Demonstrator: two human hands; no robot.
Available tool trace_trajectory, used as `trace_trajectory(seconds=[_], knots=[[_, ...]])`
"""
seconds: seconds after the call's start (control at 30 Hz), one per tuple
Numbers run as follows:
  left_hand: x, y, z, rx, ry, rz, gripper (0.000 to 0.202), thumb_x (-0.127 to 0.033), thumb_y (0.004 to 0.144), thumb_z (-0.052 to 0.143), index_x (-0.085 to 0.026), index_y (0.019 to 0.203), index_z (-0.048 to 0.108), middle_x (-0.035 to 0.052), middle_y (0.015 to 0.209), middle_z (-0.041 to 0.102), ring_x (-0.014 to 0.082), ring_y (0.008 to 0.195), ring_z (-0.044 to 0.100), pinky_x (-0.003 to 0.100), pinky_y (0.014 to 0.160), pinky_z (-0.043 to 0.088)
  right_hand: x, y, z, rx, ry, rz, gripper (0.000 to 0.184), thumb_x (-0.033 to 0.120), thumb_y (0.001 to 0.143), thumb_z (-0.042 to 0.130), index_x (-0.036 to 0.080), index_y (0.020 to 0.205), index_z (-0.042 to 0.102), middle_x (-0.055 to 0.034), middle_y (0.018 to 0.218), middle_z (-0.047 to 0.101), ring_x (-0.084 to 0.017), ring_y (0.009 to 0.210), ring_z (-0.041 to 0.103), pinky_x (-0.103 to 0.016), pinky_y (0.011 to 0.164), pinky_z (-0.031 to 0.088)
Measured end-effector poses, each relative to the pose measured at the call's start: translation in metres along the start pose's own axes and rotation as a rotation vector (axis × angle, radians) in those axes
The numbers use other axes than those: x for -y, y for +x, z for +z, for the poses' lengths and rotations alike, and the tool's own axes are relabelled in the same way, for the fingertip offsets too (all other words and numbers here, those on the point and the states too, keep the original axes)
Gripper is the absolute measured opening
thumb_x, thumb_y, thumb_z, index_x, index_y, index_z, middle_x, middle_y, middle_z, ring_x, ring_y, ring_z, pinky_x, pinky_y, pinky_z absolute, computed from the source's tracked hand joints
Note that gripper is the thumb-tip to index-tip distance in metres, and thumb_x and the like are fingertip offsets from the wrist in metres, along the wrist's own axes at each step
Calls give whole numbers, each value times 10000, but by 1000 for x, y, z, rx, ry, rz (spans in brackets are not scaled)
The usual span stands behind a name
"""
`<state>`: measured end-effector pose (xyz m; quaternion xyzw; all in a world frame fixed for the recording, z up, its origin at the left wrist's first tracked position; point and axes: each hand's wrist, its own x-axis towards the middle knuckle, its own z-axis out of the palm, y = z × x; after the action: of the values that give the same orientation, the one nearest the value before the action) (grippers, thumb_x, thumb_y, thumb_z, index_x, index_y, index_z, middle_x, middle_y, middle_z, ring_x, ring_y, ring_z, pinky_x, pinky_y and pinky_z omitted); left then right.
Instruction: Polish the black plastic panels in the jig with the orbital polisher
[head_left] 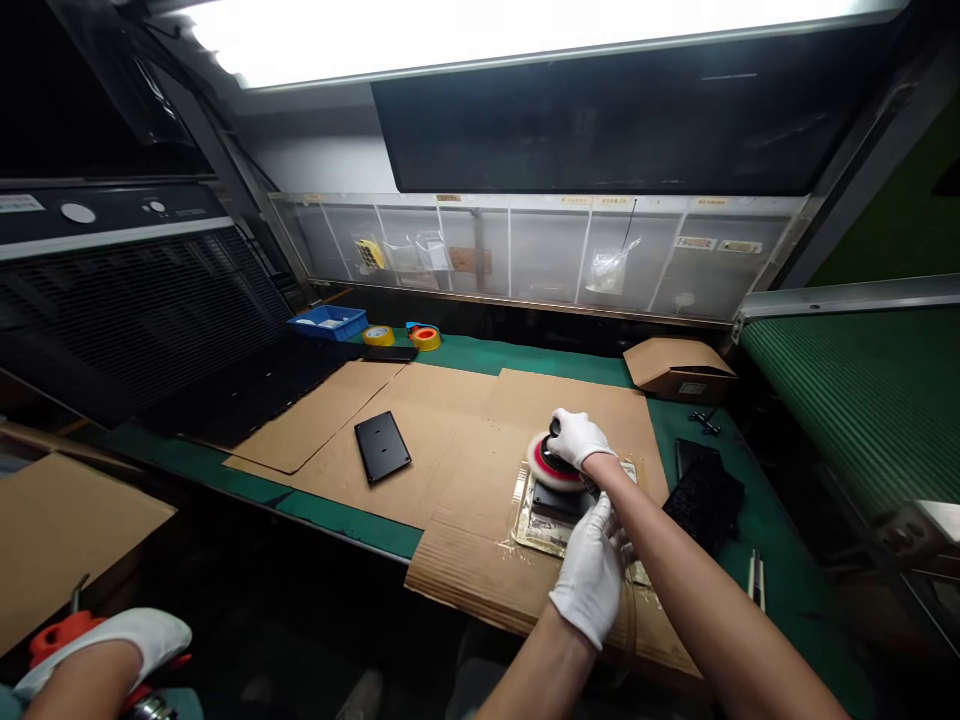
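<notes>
White wool bonnet of a red-backed orbital polisher point(550, 462) sits on a black panel point(556, 502), seen from the head camera near the front of the bench. The panel lies on clear film point(534, 525) over corrugated cardboard point(480, 560). Right hand point(577, 438), in a white glove, is clamped over the polisher's top. Left hand point(589, 570), also gloved, is apart from it at the panel's near side. Its fingers point(600, 545) are curled, but I cannot tell whether they grip anything. A clear hose point(628, 625) seems to trail past it.

Risks, as judged: the bonnet overhanging a panel edge could round or burn that edge. Loose film could creep under pressure and shift the panel. The hose could drag across the finish, and cardboard fibres caught in the wool could scratch it.

Nearby: a second black panel point(382, 447) lies on the cardboard, and a dark stack point(705, 500) sits on the green mat point(525, 355). A blue tray point(328, 322) and yellow tape point(379, 335) stand at the far edge. At lower left, another person's gloved hand point(105, 650) rests on an orange tool point(64, 635).

Writing: no brand is legible. Labels on the clear bins point(694, 243) are too small to read.
</notes>
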<state>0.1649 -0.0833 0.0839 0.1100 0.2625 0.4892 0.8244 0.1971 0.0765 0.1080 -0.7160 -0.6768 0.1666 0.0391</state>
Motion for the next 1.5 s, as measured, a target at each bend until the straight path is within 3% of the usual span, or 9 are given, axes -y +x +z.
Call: trace_trajectory(seconds=[0.1, 0.27, 0.43, 0.6, 0.73, 1.03, 1.17, 1.27, 1.5], knots=[[3, -3, -11, -20, 59, 22, 646, -554, 834, 740, -163, 1333, 615, 147, 1348, 625, 244, 1134, 638, 290, 858, 509, 4, -2, 1, -5, -2, -43, 411, 375, 843, 635, 298, 1247, 627, -134, 1168, 619, -261, 943, 694, -317, 775, 517], [2, -22, -29, -151, 213, 193, 645, -473, 815, 788, -155, 1339, 585, 162, 1313, 639, 262, 1166, 641, 342, 959, 505, -27, -22, -2, -36, -48, 28, 346, 359, 870, 571, 246, 1189, 646, -160, 1096, 613, -290, 893, 693, -348, 734, 515], [-41, -29, -31, -229, 361, 437, 545, -475, 853, 745, -153, 1273, 612, 134, 1186, 691, 242, 1074, 676, 355, 954, 522, -40, -32, 0, -14, -24, -90, 348, 420, 863, 572, 303, 1182, 647, -123, 1061, 611, -273, 813, 686, -342, 697, 499], [-89, -11, -41, -275, 340, 605, 472, -439, 850, 723, -161, 1214, 611, 95, 1087, 703, 194, 989, 690, 333, 929, 533, -21, -16, -1, -44, -37, -56, 391, 396, 841, 598, 286, 1214, 641, -148, 1127, 607, -296, 890, 689, -348, 723, 503], [-108, -2, -63, -373, 356, 658, 426, -403, 854, 692, -146, 1183, 611, 109, 1102, 691, 194, 970, 696, 348, 923, 541, -10, -16, 3, -3, -16, -193, 407, 403, 828, 620, 327, 1227, 645, -118, 1123, 621, -267, 862, 691, -321, 718, 494], [-116, 1, -124, -561, 619, 717, 421, -441, 894, 607, -147, 1195, 625, 140, 1179, 678, 235, 1043, 686, 433, 998, 527, -8, 6, -3, 54, 3, -195, 466, 355, 755, 691, 305, 1217, 661, -109, 1143, 683, -261, 889, 693, -295, 701, 485], [-116, 4, -171, -713, 1032, 801, 372, -383, 885, 566, -143, 1157, 653, 160, 1213, 672, 286, 1145, 643, 518, 1092, 468, -8, 13, -5, 80, 12, -192, 491, 358, 726, 711, 282, 1208, 661, -102, 1120, 699, -254, 889, 689, -283, 681, 480], [-111, 7, -195, -722, 1391, 917, 321, -330, 882, 536, -145, 1102, 678, 162, 1183, 684, 304, 1138, 637, 544, 1089, 469, -7, 17, -5, 108, 17, -197, 496, 357, 703, 719, 275, 1189, 664, -94, 1101, 708, -249, 879, 686, -280, 668, 478], [-103, 10, -203, -663, 1687, 970, 306, -263, 915, 504, -156, 1129, 694, 142, 1178, 708, 293, 1117, 659, 524, 1045, 518, -6, 22, -8, 162, 36, -214, 485, 360, 675, 735, 271, 1148, 673, -66, 1040, 723, -228, 833, 677, -259, 608, 452]])
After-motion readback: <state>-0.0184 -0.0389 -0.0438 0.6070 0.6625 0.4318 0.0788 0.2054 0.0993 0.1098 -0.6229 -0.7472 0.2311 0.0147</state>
